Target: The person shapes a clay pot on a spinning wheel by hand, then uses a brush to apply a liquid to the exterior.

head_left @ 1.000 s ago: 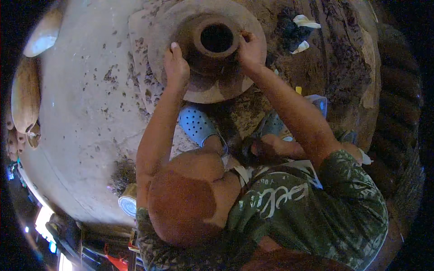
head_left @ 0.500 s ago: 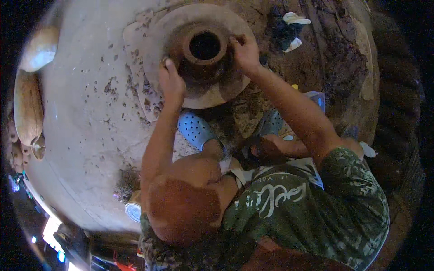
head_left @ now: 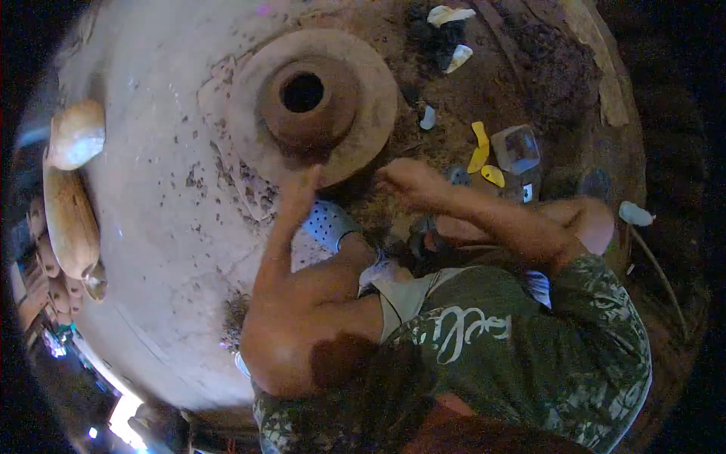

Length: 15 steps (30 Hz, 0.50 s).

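A brown clay pot [head_left: 306, 127] with a round dark mouth stands on a wide, flat round disc [head_left: 376, 98]. My left hand [head_left: 297, 195] is at the disc's near edge, just below the pot, with a finger stretched out and nothing visible in it. It is somewhat blurred, and I cannot tell whether it touches the disc. My right hand [head_left: 412, 185] is off the disc's near right side, its fingers curled in. Whatever those fingers hold, if anything, is hidden. Neither hand is on the pot.
Right of the disc lie yellow pieces [head_left: 479, 149], a clear square container [head_left: 517, 149] and a small pale piece [head_left: 428, 117]. White scraps [head_left: 451, 15] lie farther back. Gourd-like vessels [head_left: 70, 212] stand at the far left. My blue perforated clog [head_left: 330, 225] is beside the disc.
Both hands have come off the pot's sides and drawn back toward me. The right hand's fingers have curled in. The view has shifted, showing more of the right side.
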Available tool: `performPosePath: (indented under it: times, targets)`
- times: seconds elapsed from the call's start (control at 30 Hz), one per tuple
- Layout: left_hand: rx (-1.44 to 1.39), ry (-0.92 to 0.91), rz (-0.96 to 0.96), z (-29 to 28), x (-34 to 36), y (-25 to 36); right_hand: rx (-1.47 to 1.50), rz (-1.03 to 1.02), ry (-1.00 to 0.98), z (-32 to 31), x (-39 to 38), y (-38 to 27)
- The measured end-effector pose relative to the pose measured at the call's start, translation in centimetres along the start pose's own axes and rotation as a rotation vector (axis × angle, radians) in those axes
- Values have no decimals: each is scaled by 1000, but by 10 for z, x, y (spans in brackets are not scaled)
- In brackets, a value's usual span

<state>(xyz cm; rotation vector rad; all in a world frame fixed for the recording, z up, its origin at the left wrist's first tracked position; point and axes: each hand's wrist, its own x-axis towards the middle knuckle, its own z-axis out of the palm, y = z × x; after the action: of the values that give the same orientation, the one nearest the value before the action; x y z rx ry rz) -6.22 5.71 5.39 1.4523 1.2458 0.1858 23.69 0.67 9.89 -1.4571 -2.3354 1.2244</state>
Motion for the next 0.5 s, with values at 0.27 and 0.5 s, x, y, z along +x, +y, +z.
performPosePath:
  times: [0.27, 0.5]
  targets:
    - [1212, 593, 185, -88, 27, -127, -145, 197, 976, -223, -121, 67]
    - [843, 77, -208, -27, -18, 60, -472, 556, 661, -232, -217, 88]
